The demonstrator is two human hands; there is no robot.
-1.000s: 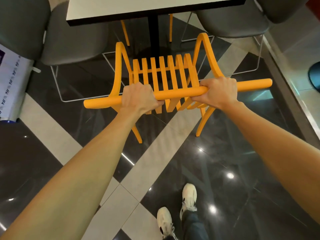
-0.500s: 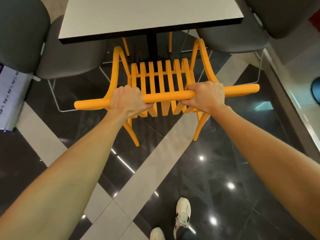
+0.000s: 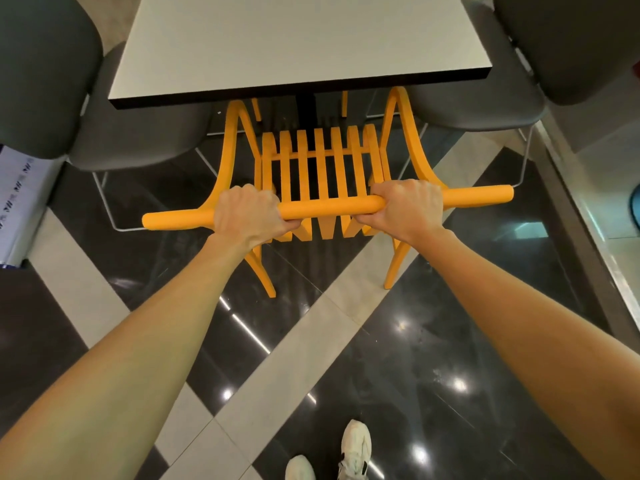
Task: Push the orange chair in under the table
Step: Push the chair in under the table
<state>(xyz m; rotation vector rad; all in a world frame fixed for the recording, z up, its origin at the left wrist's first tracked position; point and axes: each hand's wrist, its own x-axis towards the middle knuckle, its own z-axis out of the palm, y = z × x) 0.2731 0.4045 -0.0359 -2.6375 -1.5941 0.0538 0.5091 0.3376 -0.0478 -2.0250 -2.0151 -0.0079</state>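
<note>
My left hand [image 3: 247, 216] and right hand [image 3: 408, 209] clench the orange chair [image 3: 332, 205] top rail, its front tucked beneath the bench [image 3: 298, 46].

I see a glossy black floor [image 3: 433, 341] crossed by pale diagonal bands. On it stand the orange chair [image 3: 322, 168], grey chairs [image 3: 138, 140] either side, and my white shoes [image 3: 356, 448]. The desk [image 3: 298, 46] top is white, dark-edged.

Lit brightly and evenly from overhead. Glared in spots on the glossy floor [image 3: 398, 341]. Sharp throughout, bowed at the edges.
</note>
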